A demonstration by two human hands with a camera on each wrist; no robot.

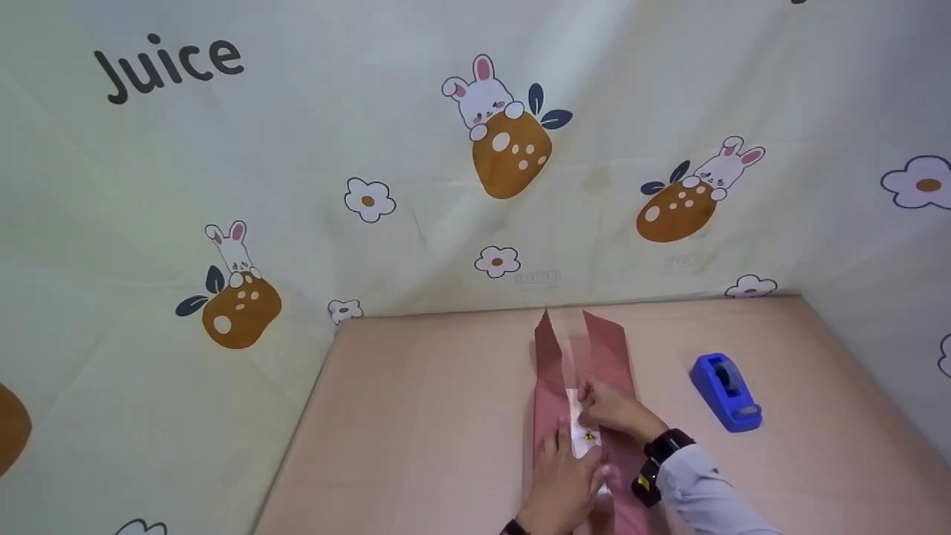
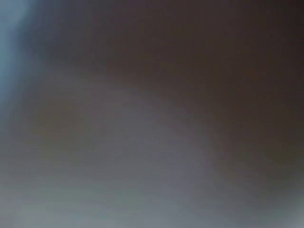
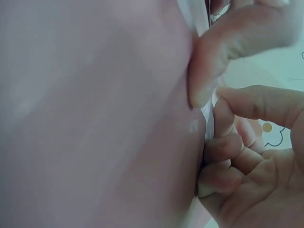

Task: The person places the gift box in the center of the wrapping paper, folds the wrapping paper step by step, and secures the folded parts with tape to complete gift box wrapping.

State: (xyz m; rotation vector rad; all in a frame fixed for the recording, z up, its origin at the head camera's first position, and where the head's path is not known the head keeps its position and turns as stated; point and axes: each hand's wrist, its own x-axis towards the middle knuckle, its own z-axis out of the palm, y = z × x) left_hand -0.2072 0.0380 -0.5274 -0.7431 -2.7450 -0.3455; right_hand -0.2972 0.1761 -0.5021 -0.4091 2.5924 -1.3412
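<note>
A long piece of pink paper (image 1: pixel 550 416) wraps the sides of a narrow white item (image 1: pixel 583 442), and its two far end flaps stand up. My left hand (image 1: pixel 561 479) lies on the near part, fingers extended along the left fold and thumb across the middle. My right hand (image 1: pixel 613 409) is just beyond it, over the white item, with thumb and forefinger pinched together. Up close in the right wrist view, the curled right fingers (image 3: pixel 223 147) are at the paper's edge, by a shiny clear strip (image 3: pixel 209 111). The left wrist view is dark and blurred.
A blue tape dispenser (image 1: pixel 726 394) stands on the pink-beige table (image 1: pixel 416 401), right of the paper. Behind the table hangs a pale cloth (image 1: pixel 416 134) printed with rabbits, fruit and flowers.
</note>
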